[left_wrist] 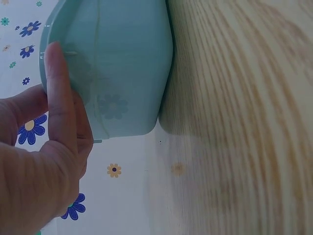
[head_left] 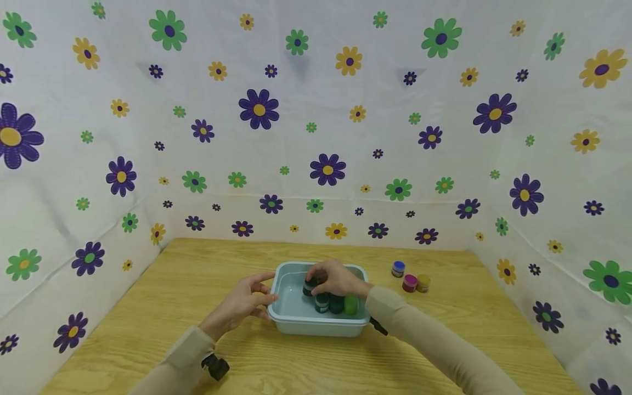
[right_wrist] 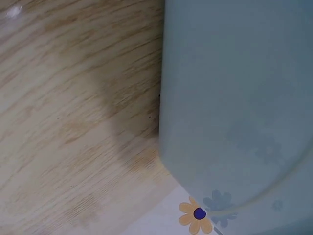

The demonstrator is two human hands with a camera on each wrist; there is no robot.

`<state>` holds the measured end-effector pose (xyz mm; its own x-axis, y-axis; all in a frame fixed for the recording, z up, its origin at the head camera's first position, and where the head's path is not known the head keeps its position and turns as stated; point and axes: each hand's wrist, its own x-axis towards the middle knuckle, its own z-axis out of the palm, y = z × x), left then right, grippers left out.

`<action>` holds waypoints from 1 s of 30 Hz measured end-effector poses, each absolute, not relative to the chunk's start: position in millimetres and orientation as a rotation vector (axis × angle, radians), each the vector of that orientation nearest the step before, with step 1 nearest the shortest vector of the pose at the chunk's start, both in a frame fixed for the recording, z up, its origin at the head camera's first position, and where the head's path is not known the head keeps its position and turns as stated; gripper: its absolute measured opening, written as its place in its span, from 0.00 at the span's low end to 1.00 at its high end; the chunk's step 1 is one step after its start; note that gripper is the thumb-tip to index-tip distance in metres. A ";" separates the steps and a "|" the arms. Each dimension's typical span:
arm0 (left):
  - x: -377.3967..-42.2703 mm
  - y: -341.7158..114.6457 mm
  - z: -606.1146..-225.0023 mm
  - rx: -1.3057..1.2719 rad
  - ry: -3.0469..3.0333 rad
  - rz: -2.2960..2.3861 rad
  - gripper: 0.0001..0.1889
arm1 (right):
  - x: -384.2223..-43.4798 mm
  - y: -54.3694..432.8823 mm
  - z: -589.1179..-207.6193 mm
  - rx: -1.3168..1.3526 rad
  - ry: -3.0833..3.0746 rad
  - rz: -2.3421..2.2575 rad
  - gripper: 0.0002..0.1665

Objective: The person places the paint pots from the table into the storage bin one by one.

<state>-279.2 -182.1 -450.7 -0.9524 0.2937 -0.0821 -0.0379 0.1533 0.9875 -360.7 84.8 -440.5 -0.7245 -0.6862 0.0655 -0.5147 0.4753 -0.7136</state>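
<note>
A light blue plastic basin (head_left: pixel 323 327) stands on the table. My right hand (head_left: pixel 338 278) reaches over it and pinches a small dark-lidded jar (head_left: pixel 309 287) by its top, inside the basin. Beside that jar are another dark jar (head_left: pixel 322 303), a dark green one (head_left: pixel 337 304) and a bright green one (head_left: pixel 351 305). My left hand (head_left: pixel 242 302) rests against the basin's left end. In the left wrist view, its extended fingers (left_wrist: pixel 59 93) touch the outer wall near the rim. Only the basin's outside shows in the right wrist view, without the hand.
On the wooden table (head_left: pixel 207 269), right of the basin, stand a blue jar (head_left: pixel 398 269), a magenta jar (head_left: pixel 410 283) and a yellow jar (head_left: pixel 423 283). Flower-patterned white sheets (head_left: pixel 296 142) enclose the table at the back and both sides.
</note>
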 end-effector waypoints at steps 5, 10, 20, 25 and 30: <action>-277.2 -181.8 -451.0 0.237 2.178 1.879 0.36 | -361.1 84.4 -443.5 -1.097 2.513 -1.029 0.14; -276.1 -181.9 -451.9 0.221 2.182 1.872 0.36 | -361.9 84.3 -446.8 -1.118 2.523 -0.974 0.14; -277.4 -181.1 -452.3 0.237 2.178 1.884 0.36 | -360.0 84.5 -445.6 -1.182 2.591 -0.835 0.07; -278.5 -181.2 -453.4 0.246 2.177 1.882 0.36 | -359.5 84.9 -445.8 -1.226 2.600 -0.803 0.12; -279.2 -181.5 -453.3 0.262 2.169 1.885 0.37 | -359.6 84.3 -445.4 -1.282 2.517 -0.794 0.19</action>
<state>-279.2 -181.5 -453.3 -0.9511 0.2999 -0.0739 -0.0313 0.1442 0.9891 -359.6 84.3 -445.4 -0.6009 -0.7972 0.0576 -0.6860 0.4774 -0.5491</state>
